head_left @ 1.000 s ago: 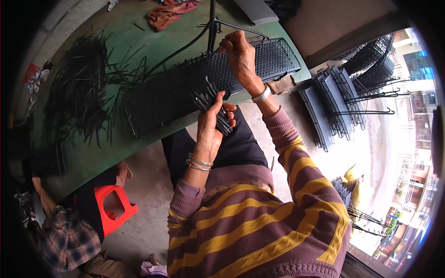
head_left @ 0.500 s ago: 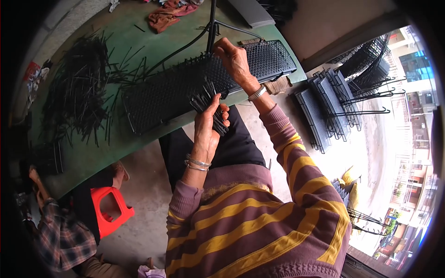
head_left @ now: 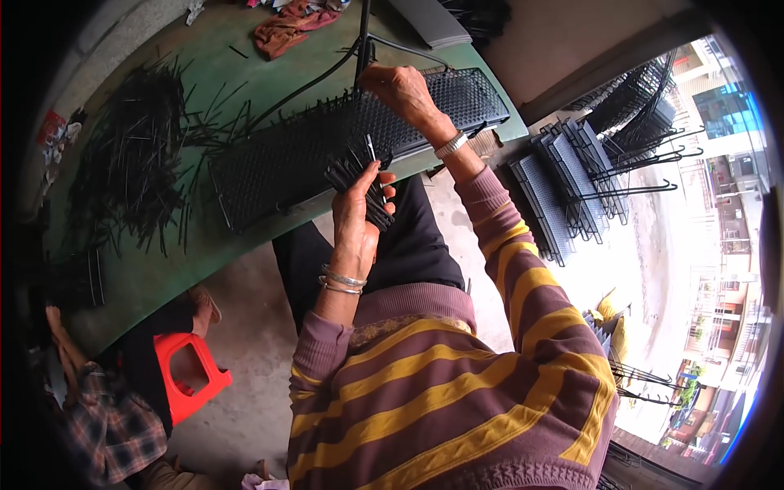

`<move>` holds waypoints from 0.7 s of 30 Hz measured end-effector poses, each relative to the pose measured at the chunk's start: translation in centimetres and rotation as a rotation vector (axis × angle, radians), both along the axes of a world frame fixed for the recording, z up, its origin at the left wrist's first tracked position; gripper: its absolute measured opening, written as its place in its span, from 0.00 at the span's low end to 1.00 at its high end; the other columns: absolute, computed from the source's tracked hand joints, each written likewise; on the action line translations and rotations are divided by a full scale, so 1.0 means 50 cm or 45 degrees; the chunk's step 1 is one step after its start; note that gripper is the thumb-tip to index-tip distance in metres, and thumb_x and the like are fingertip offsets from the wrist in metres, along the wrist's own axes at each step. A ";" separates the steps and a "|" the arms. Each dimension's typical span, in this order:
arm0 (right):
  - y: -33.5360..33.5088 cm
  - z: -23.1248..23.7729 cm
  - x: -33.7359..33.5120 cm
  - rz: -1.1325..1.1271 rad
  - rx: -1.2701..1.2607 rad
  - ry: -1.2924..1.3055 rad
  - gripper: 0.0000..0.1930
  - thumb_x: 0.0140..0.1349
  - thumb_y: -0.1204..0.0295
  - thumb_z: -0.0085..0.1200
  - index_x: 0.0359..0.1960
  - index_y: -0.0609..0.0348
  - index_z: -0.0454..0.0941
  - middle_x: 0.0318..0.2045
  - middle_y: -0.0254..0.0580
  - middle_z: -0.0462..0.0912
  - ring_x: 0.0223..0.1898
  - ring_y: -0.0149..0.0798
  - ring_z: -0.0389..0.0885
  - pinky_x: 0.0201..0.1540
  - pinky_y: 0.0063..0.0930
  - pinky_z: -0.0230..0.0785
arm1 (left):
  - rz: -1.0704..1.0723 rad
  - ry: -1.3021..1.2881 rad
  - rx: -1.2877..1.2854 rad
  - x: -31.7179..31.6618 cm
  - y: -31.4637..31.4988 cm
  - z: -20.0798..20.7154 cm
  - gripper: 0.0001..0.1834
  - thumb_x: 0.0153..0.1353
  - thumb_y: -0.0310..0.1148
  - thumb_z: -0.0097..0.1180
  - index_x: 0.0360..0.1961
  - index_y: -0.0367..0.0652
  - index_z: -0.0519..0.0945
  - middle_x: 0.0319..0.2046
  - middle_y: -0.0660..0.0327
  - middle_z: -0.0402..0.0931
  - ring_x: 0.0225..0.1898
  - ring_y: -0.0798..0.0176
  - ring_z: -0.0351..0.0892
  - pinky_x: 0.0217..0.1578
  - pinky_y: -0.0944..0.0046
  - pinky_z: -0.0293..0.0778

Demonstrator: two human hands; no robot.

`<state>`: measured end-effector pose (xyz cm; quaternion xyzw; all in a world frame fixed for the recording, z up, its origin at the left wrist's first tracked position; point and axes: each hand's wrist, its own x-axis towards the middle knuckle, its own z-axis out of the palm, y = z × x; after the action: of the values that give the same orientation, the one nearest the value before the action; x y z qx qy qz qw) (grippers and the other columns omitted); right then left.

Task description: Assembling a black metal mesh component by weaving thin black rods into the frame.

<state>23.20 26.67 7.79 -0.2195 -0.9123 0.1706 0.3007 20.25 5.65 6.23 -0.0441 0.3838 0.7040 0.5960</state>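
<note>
A long black mesh rack [head_left: 269, 167] lies along the near edge of the green table [head_left: 155, 282], and a black metal rod frame [head_left: 364, 41] stands up from its far side. In my left hand [head_left: 356, 219], held over the rack's near edge, is a bundle of thin black strips [head_left: 353, 170], with the fingers wrapped round it. My right hand [head_left: 414, 100] reaches over the rack to the foot of the rod frame. Its fingers are pinched together there, and whatever they grip is hidden. Short strip ends stick up along the rack's far edge.
A big loose heap of black strips [head_left: 131, 151] covers the table's left part. An orange-brown cloth [head_left: 286, 31] lies at the back. Finished-looking mesh racks with hooks [head_left: 563, 184] stack on the floor at right. A person in a plaid shirt [head_left: 122, 420] is beside a red stool [head_left: 189, 376] at lower left.
My right hand has shifted slightly left, closer to the rod frame's foot. My left hand still holds the bundle, and the whole view has drifted a little.
</note>
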 end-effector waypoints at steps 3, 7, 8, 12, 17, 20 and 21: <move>0.008 -0.004 -0.004 -0.042 -0.033 0.029 0.07 0.60 0.68 0.53 0.36 0.51 0.82 0.24 0.39 0.83 0.26 0.43 0.82 0.31 0.33 0.73 | 0.012 0.020 -0.057 -0.001 0.005 -0.002 0.10 0.59 0.36 0.61 0.37 0.44 0.79 0.28 0.61 0.80 0.24 0.71 0.75 0.19 0.71 0.66; 0.006 -0.036 -0.017 -0.040 0.049 0.010 0.08 0.59 0.66 0.55 0.37 0.51 0.83 0.25 0.41 0.83 0.26 0.44 0.83 0.31 0.33 0.73 | 0.002 0.020 -0.091 -0.005 0.010 -0.003 0.10 0.58 0.36 0.61 0.37 0.44 0.79 0.28 0.61 0.81 0.24 0.70 0.76 0.19 0.71 0.66; 0.011 -0.042 -0.010 -0.095 0.021 -0.067 0.10 0.59 0.64 0.55 0.37 0.53 0.83 0.26 0.41 0.83 0.27 0.44 0.83 0.31 0.34 0.73 | -0.008 -0.006 -0.109 -0.004 0.013 -0.005 0.10 0.58 0.36 0.61 0.38 0.44 0.79 0.28 0.60 0.81 0.24 0.70 0.77 0.19 0.72 0.66; -0.054 0.023 0.027 -0.208 -0.215 -0.011 0.12 0.60 0.61 0.56 0.37 0.56 0.82 0.25 0.42 0.83 0.26 0.44 0.82 0.29 0.33 0.72 | 0.003 0.001 -0.148 -0.013 0.010 0.003 0.09 0.59 0.36 0.60 0.38 0.45 0.79 0.29 0.61 0.81 0.26 0.70 0.76 0.20 0.71 0.66; -0.103 0.050 0.095 0.183 -1.141 -0.077 0.13 0.61 0.65 0.57 0.35 0.67 0.79 0.22 0.35 0.78 0.25 0.27 0.77 0.30 0.23 0.70 | -0.042 -0.046 -0.043 -0.016 0.019 -0.016 0.10 0.60 0.36 0.60 0.40 0.45 0.79 0.31 0.61 0.82 0.28 0.69 0.78 0.22 0.72 0.67; -0.105 0.048 0.105 0.347 -1.229 -0.075 0.10 0.61 0.71 0.53 0.35 0.68 0.76 0.28 0.38 0.79 0.26 0.30 0.79 0.33 0.23 0.71 | -0.026 -0.035 -0.067 -0.012 0.027 -0.008 0.12 0.60 0.36 0.59 0.42 0.43 0.77 0.32 0.59 0.82 0.28 0.66 0.81 0.20 0.71 0.68; -0.100 0.051 0.107 0.341 -1.231 -0.073 0.10 0.61 0.71 0.53 0.35 0.68 0.76 0.28 0.38 0.79 0.26 0.30 0.79 0.33 0.23 0.71 | -0.031 -0.036 -0.069 -0.012 0.030 -0.010 0.12 0.60 0.36 0.59 0.42 0.43 0.77 0.32 0.59 0.82 0.28 0.66 0.81 0.20 0.71 0.68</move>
<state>28.57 21.68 10.35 -0.2191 -0.7570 0.6048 0.1147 19.66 7.16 5.73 -0.0657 0.3947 0.6853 0.6084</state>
